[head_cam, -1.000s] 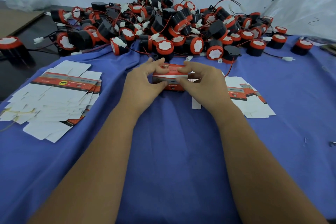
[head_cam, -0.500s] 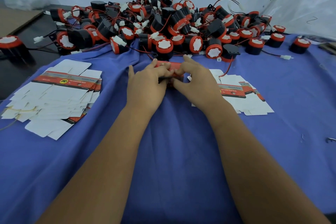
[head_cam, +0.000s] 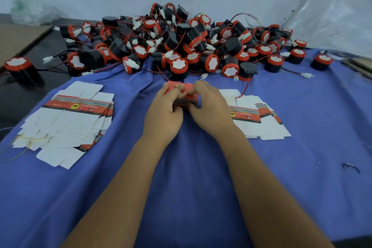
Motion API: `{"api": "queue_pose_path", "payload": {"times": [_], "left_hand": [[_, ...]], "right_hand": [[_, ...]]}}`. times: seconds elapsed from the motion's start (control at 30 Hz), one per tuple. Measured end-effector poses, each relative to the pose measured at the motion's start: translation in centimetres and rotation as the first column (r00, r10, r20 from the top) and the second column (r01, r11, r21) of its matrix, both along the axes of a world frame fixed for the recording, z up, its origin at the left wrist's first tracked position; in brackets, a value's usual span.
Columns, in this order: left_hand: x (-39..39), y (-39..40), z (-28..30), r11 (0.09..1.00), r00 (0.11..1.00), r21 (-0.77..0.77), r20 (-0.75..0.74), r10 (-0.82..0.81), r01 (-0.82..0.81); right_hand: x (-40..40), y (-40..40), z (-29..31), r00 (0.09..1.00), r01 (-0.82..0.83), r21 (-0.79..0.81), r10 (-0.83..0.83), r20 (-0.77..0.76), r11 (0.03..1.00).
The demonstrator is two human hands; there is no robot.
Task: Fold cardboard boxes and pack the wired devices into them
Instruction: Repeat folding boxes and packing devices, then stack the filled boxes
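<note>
A small red cardboard box (head_cam: 186,89) sits on the blue cloth at the middle of the table, held from both sides. My left hand (head_cam: 164,113) grips its left side with fingers curled over the top. On the right, my right hand (head_cam: 211,110) grips it too, fingers wrapped over the top edge. Most of the box is hidden under my fingers. Behind it lies a big heap of black-and-red wired devices (head_cam: 179,46) with white connectors.
A stack of flat white-and-red box blanks (head_cam: 66,121) lies at the left. A smaller stack of blanks (head_cam: 255,115) lies right of my hands. Single devices (head_cam: 19,68) stand at the far left and far right (head_cam: 321,61). A wall closes the back.
The box has been turned and pressed between both hands, so its red face shows on top. My fingers have closed more tightly over it.
</note>
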State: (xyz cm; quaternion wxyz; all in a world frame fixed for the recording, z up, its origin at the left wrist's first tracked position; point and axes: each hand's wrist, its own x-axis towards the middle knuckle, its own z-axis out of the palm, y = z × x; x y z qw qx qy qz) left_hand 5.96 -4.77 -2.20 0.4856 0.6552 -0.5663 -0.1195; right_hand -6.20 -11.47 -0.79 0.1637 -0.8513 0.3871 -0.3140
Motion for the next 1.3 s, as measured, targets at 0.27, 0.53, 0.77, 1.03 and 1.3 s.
{"api": "queue_pose_path", "payload": {"times": [0.27,0.53,0.77,1.03,1.3], "left_hand": [[-4.8,-1.3,2.8,0.999,0.908,-0.041,-0.418,0.0,-0.019],[-10.1,-4.3,1.5,0.966,0.93,0.177,-0.349,-0.116,0.187],[-10.7,-5.6,0.2,0.945,0.965,0.221,0.044,-0.257,0.242],[-5.8,-6.2,0.5,0.941,0.936,0.338,0.331,-0.119,0.0],[-1.9,-5.3,-0.1,0.934,0.95,0.266,0.263,0.169,-0.239]], "right_hand": [[-7.3,-2.7,2.6,0.914,0.22,0.233,-0.283,0.291,0.947],[-17.8,-5.8,1.4,0.47,0.762,0.332,-0.827,0.309,0.557],[-13.6,-4.0,1.1,0.539,0.835,0.065,-0.835,0.108,0.547],[-6.4,-4.2,0.3,0.862,0.463,0.209,-0.383,-0.333,0.861],[-1.4,-3.3,-0.1,0.988,0.129,0.336,-0.093,-0.123,0.933]]}}
